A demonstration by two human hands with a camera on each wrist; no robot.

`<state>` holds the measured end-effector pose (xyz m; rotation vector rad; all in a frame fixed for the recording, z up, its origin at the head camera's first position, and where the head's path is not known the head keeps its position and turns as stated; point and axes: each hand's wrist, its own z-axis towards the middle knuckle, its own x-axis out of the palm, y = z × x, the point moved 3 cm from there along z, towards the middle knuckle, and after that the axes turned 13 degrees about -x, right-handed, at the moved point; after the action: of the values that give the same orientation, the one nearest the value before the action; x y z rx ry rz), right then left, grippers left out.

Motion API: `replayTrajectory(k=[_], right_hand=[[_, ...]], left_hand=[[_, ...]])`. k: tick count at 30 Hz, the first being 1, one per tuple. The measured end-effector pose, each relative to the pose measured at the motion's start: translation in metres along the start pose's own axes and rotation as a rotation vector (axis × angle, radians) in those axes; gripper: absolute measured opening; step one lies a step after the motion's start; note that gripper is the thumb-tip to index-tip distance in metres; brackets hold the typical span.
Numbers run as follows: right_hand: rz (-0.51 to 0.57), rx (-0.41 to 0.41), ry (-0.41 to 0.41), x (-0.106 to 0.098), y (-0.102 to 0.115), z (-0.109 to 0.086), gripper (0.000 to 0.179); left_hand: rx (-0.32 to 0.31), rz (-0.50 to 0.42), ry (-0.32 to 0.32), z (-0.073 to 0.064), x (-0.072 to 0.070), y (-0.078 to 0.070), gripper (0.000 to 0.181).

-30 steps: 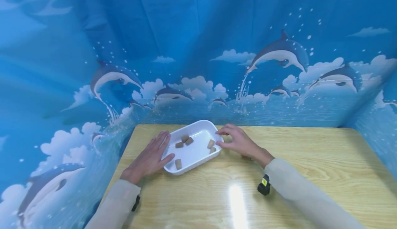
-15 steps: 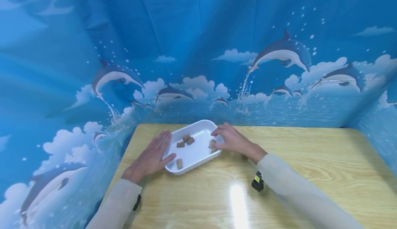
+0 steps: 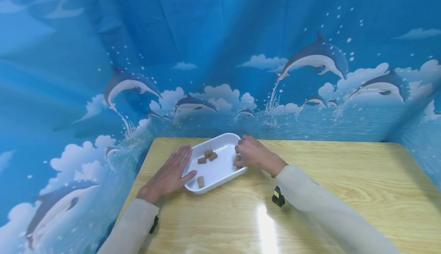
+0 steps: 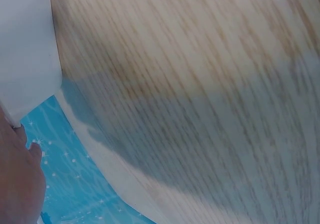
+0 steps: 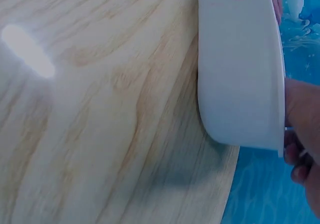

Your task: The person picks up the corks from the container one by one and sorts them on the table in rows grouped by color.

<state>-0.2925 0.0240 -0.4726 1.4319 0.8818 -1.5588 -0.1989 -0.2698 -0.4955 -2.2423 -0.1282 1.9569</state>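
Observation:
A white rectangular tray (image 3: pixel 218 170) lies at a slant near the table's back edge. My left hand (image 3: pixel 169 175) rests along its left end, fingers straight and thumb near the front rim. At the opposite end my right hand (image 3: pixel 255 156) reaches over the rim with curled fingers. Between its thumb and fingers shows a small brown block (image 3: pixel 238 157); another that lay beside it is hidden by the hand. Three more blocks (image 3: pixel 208 153) sit grouped at the tray's middle left, and a single block (image 3: pixel 201 181) stands near the front left corner.
The wood-grain table (image 3: pixel 310 192) spreads to the right and front, with a bright light reflection (image 3: pixel 267 227). A blue dolphin-print curtain (image 3: pixel 220 55) hangs behind and at the sides. Black wrist cameras (image 3: pixel 278 196) sit at both sleeves.
My right hand has moved left and inward over the tray's right end, its fingers closing round a brown block there. The left hand and tray stay in place.

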Motion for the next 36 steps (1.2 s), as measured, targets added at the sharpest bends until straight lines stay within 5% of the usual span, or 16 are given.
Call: replayTrajectory(k=[6, 14, 20, 25, 36], right_hand=[[-0.101, 0.081, 0.090, 0.003, 0.004, 0.008, 0.038], [-0.182, 0.095, 0.072, 0.003, 0.008, 0.011, 0.030], [0.003, 0.142, -0.081, 0.006, 0.005, 0.003, 0.018], [0.223, 0.200, -0.209, 0.010, 0.003, -0.006, 0.029], [0.476, 0.242, -0.328, 0.015, 0.007, -0.031, 0.037]], left_hand=[[0.000, -0.006, 0.004, 0.000, 0.000, 0.000, 0.091], [0.000, 0.002, -0.002, -0.001, -0.002, -0.002, 0.092], [-0.001, 0.001, 0.005, 0.000, -0.002, -0.002, 0.092], [0.002, 0.000, -0.003, 0.000, -0.002, -0.003, 0.092], [-0.016, -0.002, -0.006, -0.001, -0.001, -0.003, 0.092]])
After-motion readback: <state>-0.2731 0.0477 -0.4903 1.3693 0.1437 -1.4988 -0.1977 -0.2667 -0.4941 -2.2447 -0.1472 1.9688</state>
